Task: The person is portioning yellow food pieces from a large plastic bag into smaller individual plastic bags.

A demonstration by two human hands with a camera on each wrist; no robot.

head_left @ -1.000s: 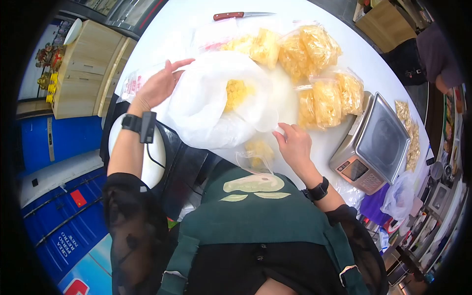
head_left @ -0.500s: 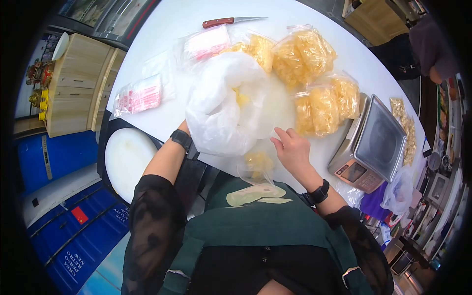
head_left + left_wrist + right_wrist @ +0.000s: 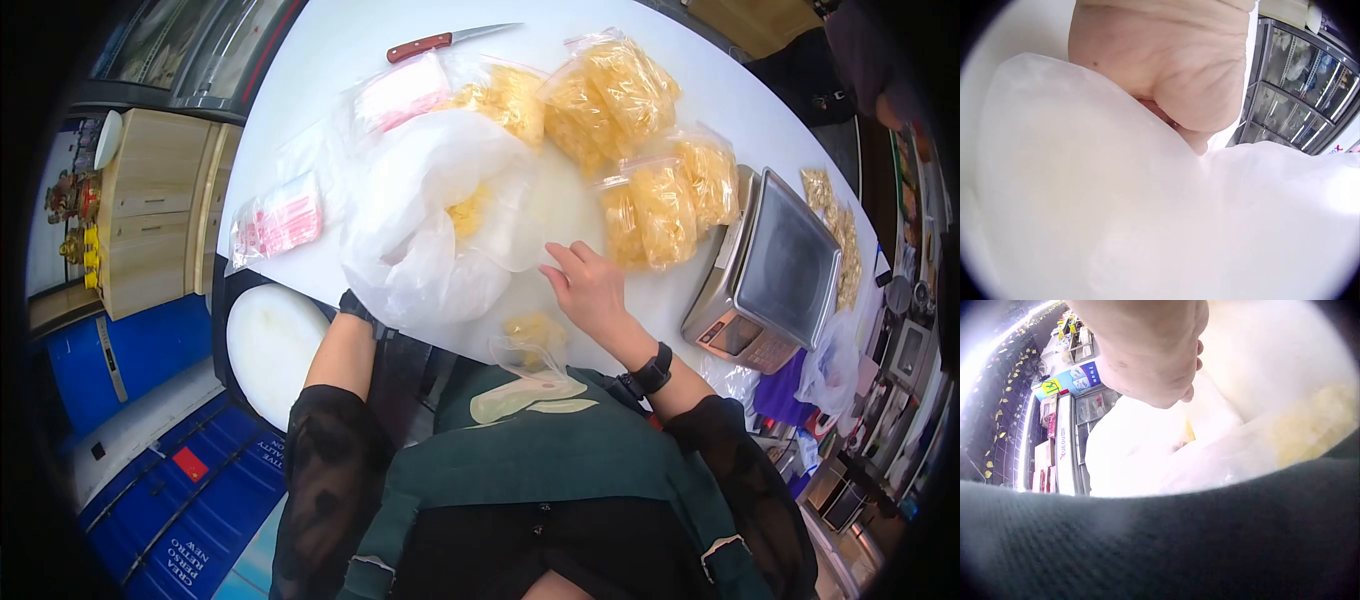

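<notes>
A large white plastic bag (image 3: 420, 270) stands with its mouth spread, yellow flaky pieces (image 3: 466, 212) inside. My left hand (image 3: 1166, 69) is at the bag's near left side, hidden behind the plastic in the head view. In the left wrist view its thumb and fingers curl in against the bag, fingertips mostly covered. My right hand (image 3: 592, 295) is at the bag's right edge, thumb and forefinger pinching the thin plastic there. Just below it, a small clear bag (image 3: 535, 335) with yellow pieces lies at the table's near edge.
Filled clear bags (image 3: 650, 205) stand right of the white bag, more behind it. A digital scale (image 3: 770, 275) is at the right. A knife (image 3: 430, 45) lies at the back; packs of empty zip bags (image 3: 280, 220) lie left. A white round lid-like disc (image 3: 275, 350) sits below the table edge.
My left hand has left the bag's upper left rim and come down behind its near left side. The bag's mouth has shifted and folded. The right hand stays at the right edge.
</notes>
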